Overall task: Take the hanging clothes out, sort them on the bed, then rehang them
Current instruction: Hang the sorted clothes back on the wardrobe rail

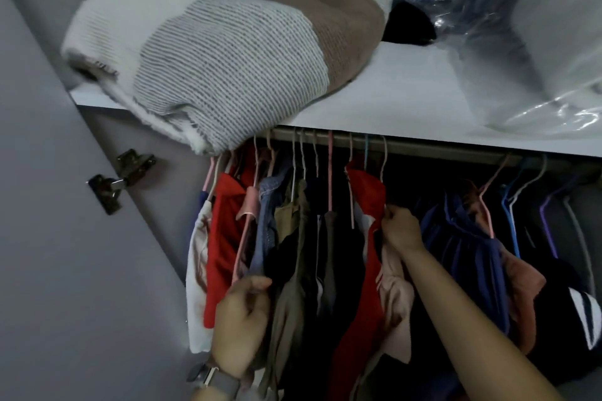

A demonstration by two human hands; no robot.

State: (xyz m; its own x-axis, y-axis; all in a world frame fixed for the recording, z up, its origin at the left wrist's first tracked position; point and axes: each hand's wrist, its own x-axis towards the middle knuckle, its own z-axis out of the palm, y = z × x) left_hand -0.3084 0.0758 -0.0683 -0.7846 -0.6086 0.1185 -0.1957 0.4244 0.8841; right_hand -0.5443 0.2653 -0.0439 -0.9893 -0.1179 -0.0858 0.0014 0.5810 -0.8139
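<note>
Clearly both hands are in the wardrobe: the left hand [242, 319] pinches dark cloth among the clothes [293, 238] hanging on the rail [423, 145] under the shelf [391, 101], and the right hand [402, 228] grips a red garment [369, 198]. Better to lift the hangers [329, 172] by their hooks, a few together, than to tug at the fabric.

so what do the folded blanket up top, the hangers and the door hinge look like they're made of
Blanket: looks like a thick knit, wool or acrylic, matte, with visible ribbed rows and a frayed edge. Hangers: thin, coloured and smooth, probably plastic-coated wire, though the blur leaves that open. Hinge: metal, judging by its dull silver sheen.
</note>
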